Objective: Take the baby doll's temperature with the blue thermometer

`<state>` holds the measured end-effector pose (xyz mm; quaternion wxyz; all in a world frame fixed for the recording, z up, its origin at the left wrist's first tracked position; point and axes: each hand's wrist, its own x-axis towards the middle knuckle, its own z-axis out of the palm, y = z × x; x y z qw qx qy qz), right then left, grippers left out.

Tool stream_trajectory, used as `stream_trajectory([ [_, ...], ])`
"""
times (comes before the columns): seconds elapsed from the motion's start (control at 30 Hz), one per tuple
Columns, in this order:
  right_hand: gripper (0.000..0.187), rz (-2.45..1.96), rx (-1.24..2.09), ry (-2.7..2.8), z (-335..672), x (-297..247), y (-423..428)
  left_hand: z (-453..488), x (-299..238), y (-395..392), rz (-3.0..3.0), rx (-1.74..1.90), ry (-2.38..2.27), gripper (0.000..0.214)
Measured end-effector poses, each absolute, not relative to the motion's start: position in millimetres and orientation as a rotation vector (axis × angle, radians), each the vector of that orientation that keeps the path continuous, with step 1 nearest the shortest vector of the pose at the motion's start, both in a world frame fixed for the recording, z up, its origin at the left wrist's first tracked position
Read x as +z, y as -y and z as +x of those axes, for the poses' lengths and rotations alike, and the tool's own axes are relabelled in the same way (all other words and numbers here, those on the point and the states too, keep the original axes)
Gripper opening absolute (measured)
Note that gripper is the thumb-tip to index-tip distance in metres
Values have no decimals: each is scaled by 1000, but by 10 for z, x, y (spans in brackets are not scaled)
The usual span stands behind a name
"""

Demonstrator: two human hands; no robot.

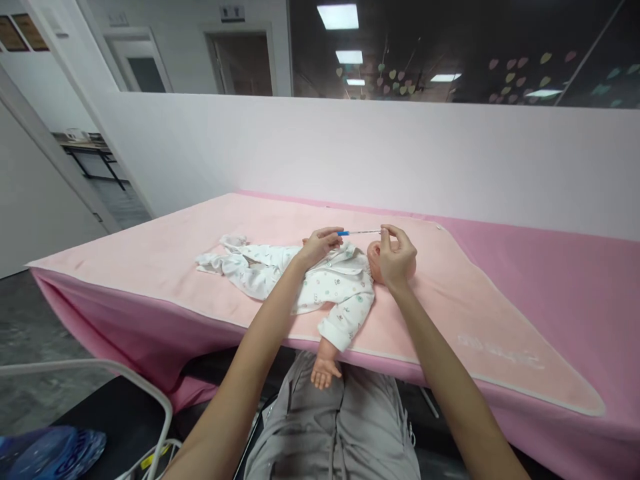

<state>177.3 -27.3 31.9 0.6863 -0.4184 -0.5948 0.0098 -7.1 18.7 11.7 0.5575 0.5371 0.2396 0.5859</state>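
Observation:
Stretched level between my two hands is a thin glass thermometer (364, 232) with a blue end. My left hand (320, 245) is closed on the blue end. At the clear tip, my right hand (397, 257) pinches with thumb and fingers. Below them a baby doll in a white patterned suit (327, 283) lies on its back. Its head (374, 257), to the right, is partly hidden behind my right hand. One doll hand (325, 370) hangs over the table's near edge.
A peach mat (165, 247) covers most of the table, over a pink cloth (550, 267). A white wall (375, 160) stands behind. At lower left is a chair (125, 407) with a blue clear plastic object (50, 453).

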Motion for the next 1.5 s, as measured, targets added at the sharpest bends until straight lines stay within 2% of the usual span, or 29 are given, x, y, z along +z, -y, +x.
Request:
stream_trajectory([
  [0.1,27,-934,-128,1404,1754,212,230,-89,99,-219,1096,1422,-497,22],
  [0.3,26,-964,-338,1558,1802,-24,139,-98,159,-132,1023,1443,-527,26],
  [0.8,34,-1009,-300,1510,1766,-99,131,-74,166,-62,1200,1421,-645,21],
  [1.1,32,-1013,-259,1455,1741,-96,147,-146,74,-159,1266,1399,-516,20],
  [1.5,32,-970,-298,1470,1738,-129,139,-128,111,-110,1231,1414,-588,18],
])
